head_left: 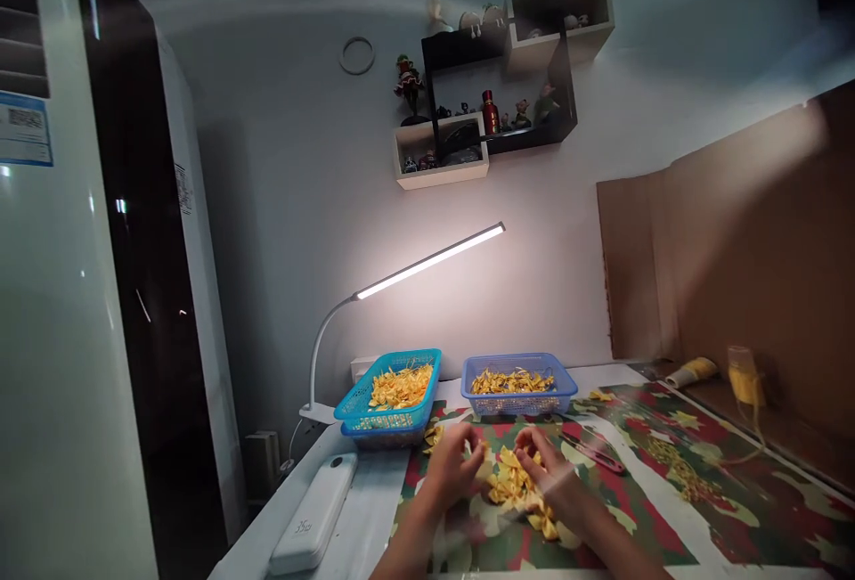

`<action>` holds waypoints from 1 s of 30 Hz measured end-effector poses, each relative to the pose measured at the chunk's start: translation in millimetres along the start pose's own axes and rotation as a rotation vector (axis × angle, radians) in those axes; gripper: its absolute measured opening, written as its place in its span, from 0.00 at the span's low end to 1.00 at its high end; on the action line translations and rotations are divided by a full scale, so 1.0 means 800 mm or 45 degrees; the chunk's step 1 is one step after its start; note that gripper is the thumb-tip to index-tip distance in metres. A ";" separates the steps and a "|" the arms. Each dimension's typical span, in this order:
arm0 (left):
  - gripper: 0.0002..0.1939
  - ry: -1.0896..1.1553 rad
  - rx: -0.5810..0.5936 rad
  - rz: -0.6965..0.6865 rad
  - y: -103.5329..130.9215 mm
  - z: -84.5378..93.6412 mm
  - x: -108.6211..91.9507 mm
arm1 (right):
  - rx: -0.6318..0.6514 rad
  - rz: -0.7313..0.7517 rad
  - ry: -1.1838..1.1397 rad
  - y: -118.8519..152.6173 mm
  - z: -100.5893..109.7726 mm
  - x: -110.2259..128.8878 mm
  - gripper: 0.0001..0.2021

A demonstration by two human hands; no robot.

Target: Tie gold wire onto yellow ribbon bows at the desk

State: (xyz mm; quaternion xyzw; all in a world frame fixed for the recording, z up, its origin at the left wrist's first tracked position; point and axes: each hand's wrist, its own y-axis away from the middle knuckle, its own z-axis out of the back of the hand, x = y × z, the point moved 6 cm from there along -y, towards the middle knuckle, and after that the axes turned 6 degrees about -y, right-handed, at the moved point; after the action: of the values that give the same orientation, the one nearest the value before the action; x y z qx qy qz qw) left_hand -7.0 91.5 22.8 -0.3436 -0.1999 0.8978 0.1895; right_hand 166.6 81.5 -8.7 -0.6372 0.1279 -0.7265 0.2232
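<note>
A loose pile of small yellow ribbon bows (513, 482) lies on the camouflage-patterned sheet in front of me. At the pile's left side is my left hand (456, 464), its fingers curled with thumb and forefinger close together; a speck of yellow shows at the tips. My right hand (549, 471) hovers over the right side of the pile, fingertips pinched in. What either pinch holds is too small to make out. The two hands are apart, with some bows showing between them. A slim pink-red handled tool (594, 453) lies just beyond my right hand.
Yellow pieces fill a teal basket (344, 411), stacked on another, and a purple-blue basket (566, 386) at the back. A lit lamp (434, 261) leans over them. A white power bank (313, 518) lies left. Cut scraps (681, 469) and cardboard (748, 268) are right.
</note>
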 end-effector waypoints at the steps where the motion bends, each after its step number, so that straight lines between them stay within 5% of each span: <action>1: 0.07 -0.228 -0.130 0.003 0.000 0.015 0.005 | -0.032 0.022 0.080 0.000 0.004 0.002 0.11; 3: 0.05 -0.549 -0.272 0.105 0.001 0.037 0.019 | -0.053 0.044 0.181 0.000 0.007 0.004 0.09; 7: 0.04 -0.722 -0.233 0.264 0.000 0.047 0.036 | -0.033 0.082 0.331 0.000 0.005 0.003 0.05; 16: 0.15 -0.294 0.250 -0.258 0.009 -0.013 -0.003 | -0.001 0.129 0.504 0.001 0.001 0.014 0.03; 30: 0.03 -0.064 0.373 -0.065 0.007 -0.044 0.028 | 0.115 0.080 0.726 -0.008 -0.026 0.014 0.04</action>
State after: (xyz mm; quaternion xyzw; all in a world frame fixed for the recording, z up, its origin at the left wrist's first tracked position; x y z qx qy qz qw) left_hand 0.7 105.8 -16.3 -0.2843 -0.0802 0.9206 0.2554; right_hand 144.1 79.1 0.8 -0.3925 0.1729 -0.8739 0.2288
